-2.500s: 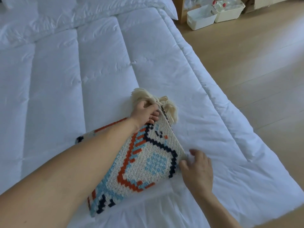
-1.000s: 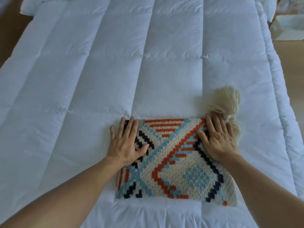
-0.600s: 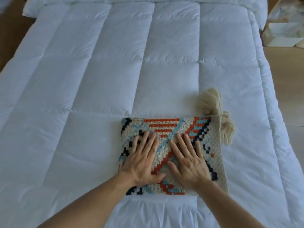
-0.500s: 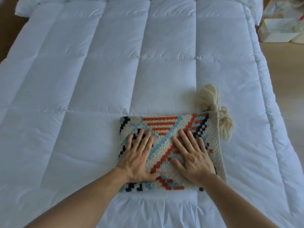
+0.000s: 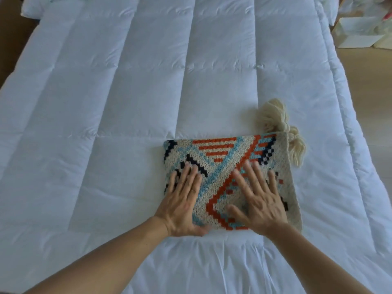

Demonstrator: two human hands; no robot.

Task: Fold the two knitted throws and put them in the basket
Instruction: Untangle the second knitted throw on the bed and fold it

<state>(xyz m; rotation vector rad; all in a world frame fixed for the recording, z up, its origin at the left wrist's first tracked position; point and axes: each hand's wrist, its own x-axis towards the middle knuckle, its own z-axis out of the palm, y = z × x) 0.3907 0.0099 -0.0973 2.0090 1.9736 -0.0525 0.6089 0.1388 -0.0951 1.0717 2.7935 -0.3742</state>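
**Folded throw pressed flat on the bed**

A knitted throw (image 5: 231, 164) lies folded into a compact rectangle on the white quilted duvet (image 5: 127, 81) of the bed, toward the near edge and a little right of centre. Its ground is cream, worked with blocky diagonal bands of orange and pale blue, stepped orange stripes at the far edge and navy zigzag marks toward both sides. Thick cream tassels (image 5: 282, 128) bunch at its far right corner, spilling onto the duvet.

Both hands lie flat on top of the throw, fingers spread and gripping nothing. The left hand (image 5: 182, 200) covers the near left part, its thumb at the near edge. The right hand (image 5: 258, 198) covers the near right part.

At the far right, off the bed, pale bins (image 5: 356, 35) sit on a wooden floor (image 5: 369, 92).
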